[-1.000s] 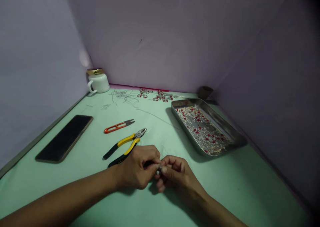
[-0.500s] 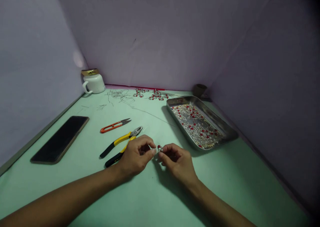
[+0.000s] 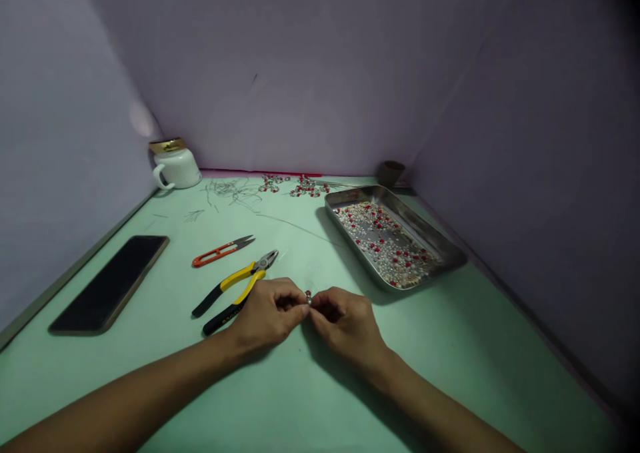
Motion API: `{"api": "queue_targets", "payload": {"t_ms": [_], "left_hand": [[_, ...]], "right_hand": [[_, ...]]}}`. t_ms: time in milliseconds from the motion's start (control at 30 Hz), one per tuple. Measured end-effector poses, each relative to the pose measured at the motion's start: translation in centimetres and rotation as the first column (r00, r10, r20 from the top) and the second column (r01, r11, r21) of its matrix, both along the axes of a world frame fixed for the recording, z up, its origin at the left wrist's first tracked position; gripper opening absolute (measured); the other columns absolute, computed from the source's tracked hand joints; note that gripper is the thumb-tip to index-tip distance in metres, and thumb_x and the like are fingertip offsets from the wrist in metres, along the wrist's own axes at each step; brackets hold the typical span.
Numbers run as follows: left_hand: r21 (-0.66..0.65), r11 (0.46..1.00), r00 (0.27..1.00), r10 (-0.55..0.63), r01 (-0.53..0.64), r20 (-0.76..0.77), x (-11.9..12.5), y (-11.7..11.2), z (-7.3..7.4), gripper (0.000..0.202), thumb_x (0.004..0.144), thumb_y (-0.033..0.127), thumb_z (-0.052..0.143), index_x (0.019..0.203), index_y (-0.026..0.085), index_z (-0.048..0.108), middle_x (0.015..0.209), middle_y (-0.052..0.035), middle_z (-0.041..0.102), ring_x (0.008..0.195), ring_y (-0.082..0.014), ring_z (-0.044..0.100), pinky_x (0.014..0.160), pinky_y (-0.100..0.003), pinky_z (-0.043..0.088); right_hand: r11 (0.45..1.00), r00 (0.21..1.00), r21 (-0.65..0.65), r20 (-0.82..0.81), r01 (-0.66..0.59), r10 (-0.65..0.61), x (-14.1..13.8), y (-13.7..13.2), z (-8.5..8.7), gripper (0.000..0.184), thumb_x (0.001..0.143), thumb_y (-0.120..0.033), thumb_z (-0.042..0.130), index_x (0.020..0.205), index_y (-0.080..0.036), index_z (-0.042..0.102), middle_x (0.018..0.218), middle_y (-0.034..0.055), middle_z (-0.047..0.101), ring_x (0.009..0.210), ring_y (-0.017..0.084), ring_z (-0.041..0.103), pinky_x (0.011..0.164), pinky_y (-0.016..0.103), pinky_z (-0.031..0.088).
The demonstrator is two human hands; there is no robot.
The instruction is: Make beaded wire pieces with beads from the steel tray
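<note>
Between my fingertips is a small beaded piece point(image 3: 309, 297) with a red bead on top and silvery beads below. My left hand point(image 3: 273, 312) pinches it from the left, thumb and forefinger closed. From the right, my right hand point(image 3: 347, 318) grips the same piece, its other fingers curled. Much of the piece is hidden by the fingertips. Beside my left hand lie combination pliers point(image 3: 237, 290) with yellow and black handles, partly behind the hand. Orange thread snips point(image 3: 223, 251) rest just beyond them.
A metal tray point(image 3: 360, 256) of red, white and clear beads stands to the right. A phone point(image 3: 111, 283) lies at the left. Farther back are a white mug point(image 3: 177, 168), loose wires point(image 3: 233, 190), finished-looking bead clusters point(image 3: 309, 186) and a dark cup point(image 3: 390, 172).
My hands have come together; the left fingertips now meet the beaded piece, which the right hand held before. The whole view has shifted slightly.
</note>
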State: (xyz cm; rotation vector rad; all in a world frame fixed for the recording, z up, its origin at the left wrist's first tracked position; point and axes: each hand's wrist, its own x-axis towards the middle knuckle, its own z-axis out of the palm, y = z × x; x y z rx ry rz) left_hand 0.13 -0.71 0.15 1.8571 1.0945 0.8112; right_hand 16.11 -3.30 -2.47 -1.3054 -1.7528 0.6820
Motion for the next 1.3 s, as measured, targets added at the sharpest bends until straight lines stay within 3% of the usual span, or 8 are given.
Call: {"api": "queue_targets", "payload": {"t_ms": [333, 467, 567, 733, 900, 1133, 1233, 1300], "left_hand": [[-0.026, 0.996, 0.996, 0.084, -0.085, -0.02, 0.5, -0.2, -0.4, 0.014, 0.063, 0.013, 0.051, 0.054, 0.014, 0.062, 0.054, -0.0011, 0.06, 0.054, -0.0139, 0.054, 0.051, -0.025, 0.042], [-0.204, 0.967, 0.987, 0.158, -0.154, 0.006, 0.9, -0.4, 0.0, 0.012, 0.06, 0.013, 0.052, 0.051, 0.014, 0.06, 0.048, 0.0017, 0.056, 0.049, -0.0105, 0.05, 0.047, -0.022, 0.039], [-0.409, 0.896, 0.981, 0.194, -0.172, 0.011, 0.9, -0.5, 0.6, 0.011, 0.061, 0.016, 0.052, 0.051, 0.014, 0.057, 0.036, 0.0064, 0.045, 0.035, -0.0071, 0.04, 0.036, -0.019, 0.031], [-0.59, 0.804, 0.98, 0.165, -0.066, 0.115, 0.4, -0.1, 1.4, 0.009, 0.059, 0.022, 0.058, 0.054, 0.015, 0.056, 0.033, 0.0066, 0.046, 0.029, -0.0062, 0.037, 0.03, -0.018, 0.028], [-0.667, 0.743, 0.951, 0.172, 0.047, 0.258, -0.1, 0.3, 0.9, 0.012, 0.054, 0.024, 0.064, 0.054, 0.013, 0.059, 0.033, 0.0045, 0.049, 0.028, -0.0052, 0.038, 0.029, -0.016, 0.026], [-0.742, 0.661, 0.927, 0.199, 0.113, 0.318, -0.2, 0.5, 0.9, 0.011, 0.05, 0.023, 0.066, 0.05, 0.013, 0.06, 0.03, 0.0044, 0.046, 0.026, -0.0039, 0.034, 0.028, -0.016, 0.022], [-0.742, 0.656, 0.93, 0.17, 0.14, 0.326, -0.2, 0.7, 0.8, 0.015, 0.053, 0.025, 0.068, 0.051, 0.013, 0.059, 0.032, 0.0043, 0.047, 0.028, -0.0037, 0.035, 0.03, -0.016, 0.023], [-0.714, 0.69, 0.946, 0.14, 0.119, 0.293, -0.2, 0.7, 0.8, 0.019, 0.057, 0.029, 0.068, 0.051, 0.013, 0.058, 0.033, 0.004, 0.048, 0.029, -0.0045, 0.037, 0.031, -0.017, 0.025]], "right_hand": [[0.993, 0.991, 0.079, 0.115, -0.082, 0.073, 0.1, 0.0, 0.1, 0.012, 0.075, -0.018, 0.056, 0.074, -0.019, 0.067, 0.066, 0.0049, 0.065, 0.056, 0.016, 0.058, 0.055, 0.028, 0.043], [0.997, 0.995, 0.063, 0.092, -0.05, 0.044, 0.0, 0.0, 0.2, 0.012, 0.074, -0.02, 0.056, 0.072, -0.018, 0.068, 0.063, 0.0047, 0.066, 0.054, 0.015, 0.058, 0.053, 0.027, 0.043], [1.0, 1.0, -0.025, -0.023, -0.007, 0.007, -0.1, 0.0, 0.1, 0.012, 0.071, -0.021, 0.057, 0.069, -0.017, 0.068, 0.06, 0.0042, 0.066, 0.051, 0.014, 0.058, 0.05, 0.025, 0.043], [0.983, 0.982, -0.182, -0.19, -0.02, -0.016, -0.3, 0.1, 0.0, 0.013, 0.068, -0.027, 0.062, 0.065, -0.015, 0.067, 0.057, 0.0049, 0.066, 0.049, 0.013, 0.057, 0.045, 0.023, 0.042], [0.948, 0.944, -0.309, -0.328, -0.083, -0.024, -0.5, 0.0, 0.5, 0.017, 0.064, -0.031, 0.066, 0.062, -0.015, 0.065, 0.054, 0.0039, 0.064, 0.045, 0.011, 0.053, 0.043, 0.022, 0.041], [0.939, 0.926, -0.324, -0.378, -0.113, -0.02, -0.7, -0.3, 0.9, 0.016, 0.063, -0.03, 0.067, 0.058, -0.016, 0.064, 0.05, 0.0018, 0.061, 0.043, 0.01, 0.051, 0.041, 0.022, 0.039], [0.94, 0.93, -0.33, -0.365, -0.082, -0.048, -0.7, -0.1, 0.8, 0.016, 0.063, -0.031, 0.067, 0.059, -0.016, 0.063, 0.051, 0.0016, 0.061, 0.044, 0.01, 0.05, 0.041, 0.022, 0.039], [0.931, 0.929, -0.359, -0.362, -0.059, -0.08, -0.7, 0.0, 0.8, 0.016, 0.063, -0.03, 0.067, 0.059, -0.016, 0.063, 0.051, 0.0012, 0.06, 0.044, 0.01, 0.05, 0.041, 0.022, 0.038]]}}
